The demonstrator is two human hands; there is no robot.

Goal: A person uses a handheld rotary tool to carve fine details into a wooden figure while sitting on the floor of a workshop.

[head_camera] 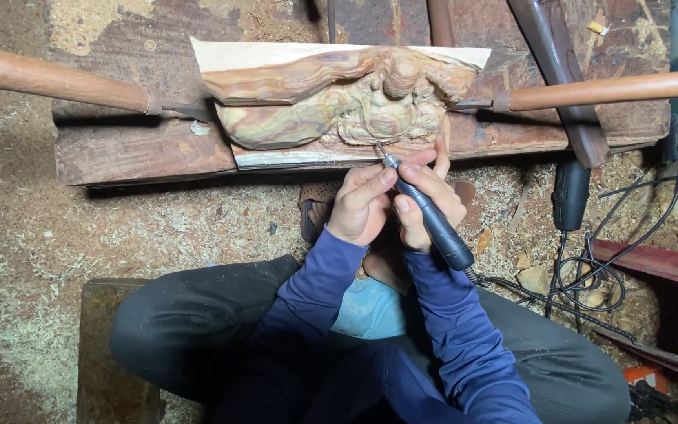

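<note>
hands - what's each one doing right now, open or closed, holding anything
Left hand: closed, fingers steadying the front of the rotary carving tool.
Right hand: closed around the same tool, its tip at the wood carving.

Tan and reddish-brown streaked wood carving [339,98], black rotary tool [431,220] with silver tip, dark blue sleeves [464,338], reddish-brown worktop [143,149], pale sawdust-covered floor [25,235]

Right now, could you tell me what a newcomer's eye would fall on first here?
The swirled wood carving lies top centre on a worn plank. Just below it, the left hand and right hand hold a dark rotary tool with its tip at the carving's lower edge. Wood shavings cover the floor.
</note>
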